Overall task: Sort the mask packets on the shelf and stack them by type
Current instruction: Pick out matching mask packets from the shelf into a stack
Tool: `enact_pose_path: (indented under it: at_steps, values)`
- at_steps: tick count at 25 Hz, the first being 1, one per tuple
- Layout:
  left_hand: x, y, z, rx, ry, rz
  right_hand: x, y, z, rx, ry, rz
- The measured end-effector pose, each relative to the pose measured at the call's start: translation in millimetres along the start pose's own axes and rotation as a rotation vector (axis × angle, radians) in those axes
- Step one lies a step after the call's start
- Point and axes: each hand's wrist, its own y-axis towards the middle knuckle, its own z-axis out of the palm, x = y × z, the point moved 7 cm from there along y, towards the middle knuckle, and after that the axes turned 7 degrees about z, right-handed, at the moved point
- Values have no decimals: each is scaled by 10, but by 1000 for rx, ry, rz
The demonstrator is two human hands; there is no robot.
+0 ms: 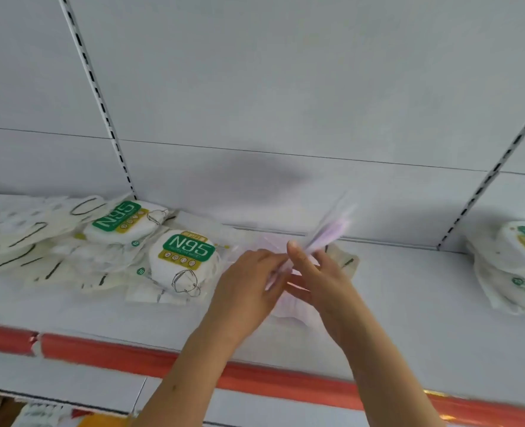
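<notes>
A pale pink mask packet is tilted up on edge at the middle of the white shelf, blurred by motion. My right hand pinches it between thumb and fingers, and my left hand holds its lower end. More pink packets lie flat beneath both hands. Two white N95 packets with green labels lie left of my hands, the other N95 packet further back. Loose white masks with black ear loops spread out at the far left.
A stack of N95 packets sits at the right edge of the shelf. A red price strip runs along the shelf's front edge. Slotted uprights stand against the white back panel. Lower-shelf goods show at the bottom left.
</notes>
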Motion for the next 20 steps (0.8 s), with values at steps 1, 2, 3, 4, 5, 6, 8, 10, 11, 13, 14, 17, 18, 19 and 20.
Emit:
enact_pose_path:
  at_steps: [1, 2, 3, 4, 5, 6, 8, 10, 11, 13, 14, 17, 18, 19, 20]
  values:
    - [-72, -47, 86, 99, -126, 35, -25, 47, -89, -107, -2, -11]
    - [-63, -83, 165, 176, -251, 17, -29, 60, -274, -266, -6, -38]
    - [23, -92, 211, 186, -281, -6, -42, 37, -492, -399, 2, -64]
    - [141, -68, 245, 167, -198, -11, -48, -6, -719, -484, 17, -87]
    - [251, -26, 304, 187, -51, -17, -54, -54, -925, -515, 54, -108]
    - [332, 26, 402, 259, 66, -28, -67, -110, -1108, -511, 110, -125]
    - [411, 137, 606, 425, 208, -53, -118, -214, -1332, -457, 220, -141]
    - [442, 312, 650, 415, 300, -77, -216, -280, -1424, -408, 265, -120]
    - [458, 409, 623, 366, 330, -90, -283, -303, -1437, -393, 271, -95]
    - [445, 534, 527, 259, 307, -114, -428, -327, -1427, -357, 314, -44]
    - [431, 565, 471, 201, 256, -133, -480, -334, -1413, -340, 351, -28]
    - [324, 515, 246, -27, 103, -224, -514, -357, -1395, -339, 421, -40]
    - [226, 493, 158, -134, 48, -222, -493, -363, -1388, -327, 429, -56]
    - [84, 463, 81, -238, 5, -197, -484, -358, -1387, -315, 416, -73]
    - [-111, 444, 30, -316, -27, -138, -467, -344, -1373, -300, 395, -82]
